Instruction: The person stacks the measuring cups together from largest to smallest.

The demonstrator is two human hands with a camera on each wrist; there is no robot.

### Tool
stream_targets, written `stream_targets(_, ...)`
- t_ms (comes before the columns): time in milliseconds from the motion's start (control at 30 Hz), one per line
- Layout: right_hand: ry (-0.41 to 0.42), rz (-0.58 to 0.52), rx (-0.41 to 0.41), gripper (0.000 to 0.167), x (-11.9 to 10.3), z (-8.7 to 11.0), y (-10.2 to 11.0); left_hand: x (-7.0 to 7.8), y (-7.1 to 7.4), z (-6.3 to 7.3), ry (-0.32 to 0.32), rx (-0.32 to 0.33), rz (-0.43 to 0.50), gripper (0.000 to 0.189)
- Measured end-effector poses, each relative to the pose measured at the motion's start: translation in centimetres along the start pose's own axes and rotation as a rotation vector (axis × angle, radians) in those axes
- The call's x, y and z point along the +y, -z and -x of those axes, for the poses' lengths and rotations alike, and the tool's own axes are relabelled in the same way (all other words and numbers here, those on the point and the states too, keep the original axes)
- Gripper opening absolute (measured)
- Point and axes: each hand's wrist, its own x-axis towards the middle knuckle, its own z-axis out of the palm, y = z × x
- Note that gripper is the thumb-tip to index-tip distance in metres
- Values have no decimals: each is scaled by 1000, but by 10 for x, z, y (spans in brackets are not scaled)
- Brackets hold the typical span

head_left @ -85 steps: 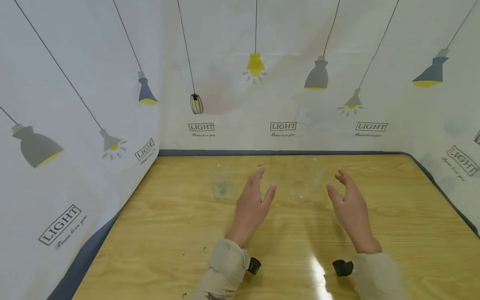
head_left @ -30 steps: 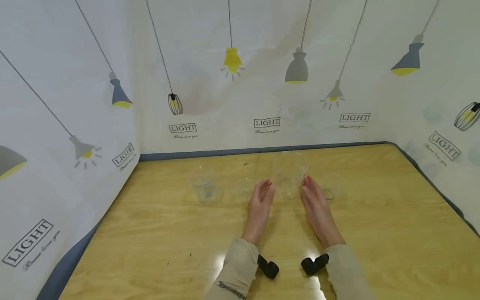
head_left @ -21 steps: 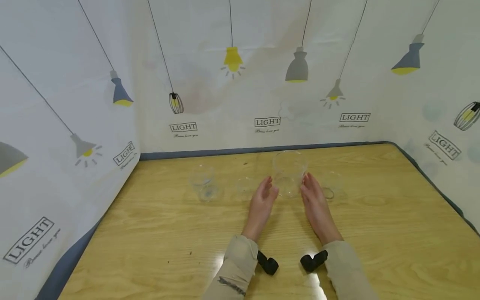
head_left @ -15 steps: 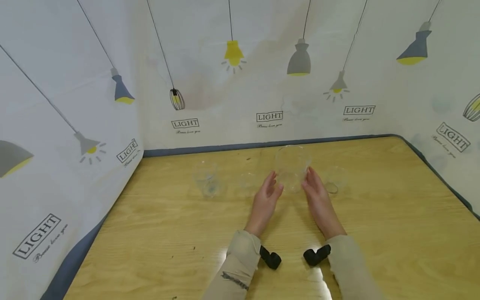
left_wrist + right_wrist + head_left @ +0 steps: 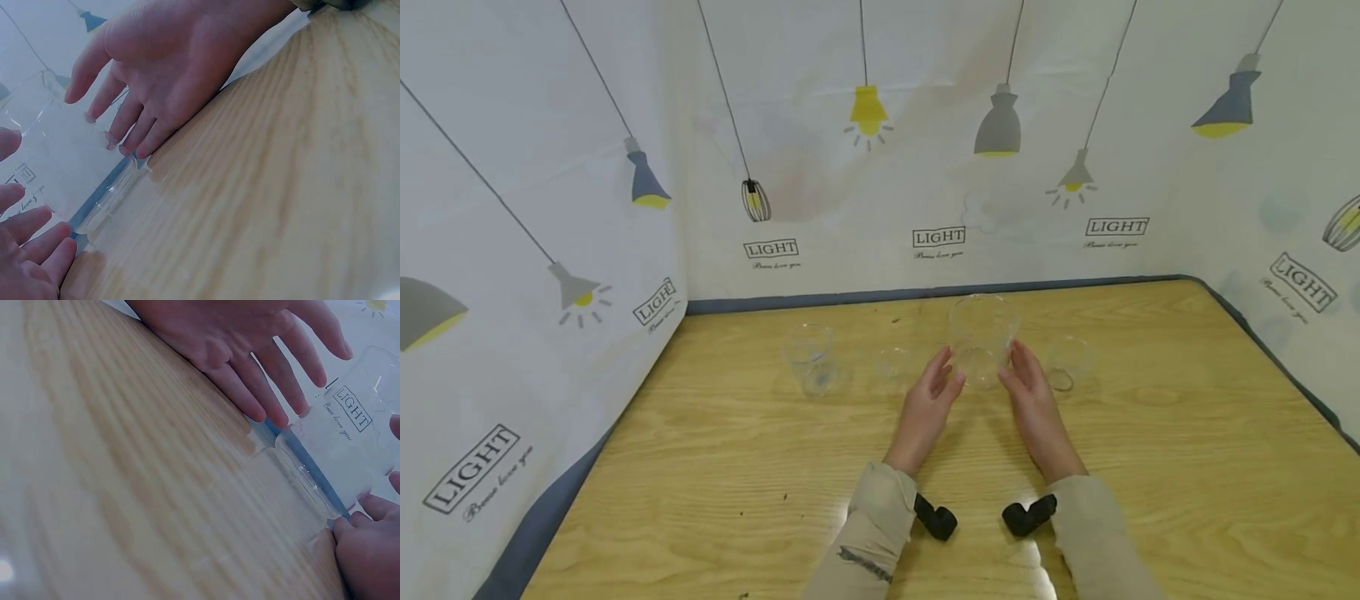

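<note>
Head view, left hand (image 5: 925,407), right hand (image 5: 1035,405), both unclenched, touching clear cup (image 5: 983,340) (upright)

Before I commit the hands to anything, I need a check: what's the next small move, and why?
Probably press the left hand and right hand lightly inward to steady the large clear glass. It stands upright between them, fingertips at its walls but fingers not wrapped round, and a smaller clear glass stands near the right hand.

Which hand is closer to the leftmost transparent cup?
Left. The left hand is right of the leftmost transparent cup; the right hand is farther right, at the right side of the large transparent cup.
</note>
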Motion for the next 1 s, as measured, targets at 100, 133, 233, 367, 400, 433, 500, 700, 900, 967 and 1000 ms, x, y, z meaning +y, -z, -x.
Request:
stream_targets(100,4,12,5,62,-1,1,0,-1,0,0,-10,-6,1,60)
stream_targets(133,5,10,7,62,-1,2,0,-1,0,0,-9,-6,2,61)
stream_targets(233,6,-3,7,63,-2,2,0,-8,-1,-3,-12,-6,13,60)
stream_targets(367,0,7,11,64,-2,2,1,-24,-4,-10,-6,3,25,58)
stream_targets(400,-2,11,14,64,-3,2,1,-27,-4,-12,-2,6,27,57)
stream_targets(433,-4,9,12,65,-3,2,0,-29,-5,-12,2,10,26,57)
stream_targets(500,-12,22,12,68,-4,3,0,-31,-6,-13,4,21,30,54)
stream_targets(700,-50,73,11,79,-5,3,-3,-30,-4,-12,-29,38,50,50)
stream_targets(900,-67,98,34,82,-4,2,-5,-15,2,-8,-69,8,145,56)
stream_targets(967,-69,100,41,82,-3,2,-6,-8,4,-5,-69,-1,166,57)
stream_targets(1000,-71,97,42,82,-3,2,-6,-7,4,-4,-71,-1,163,57)
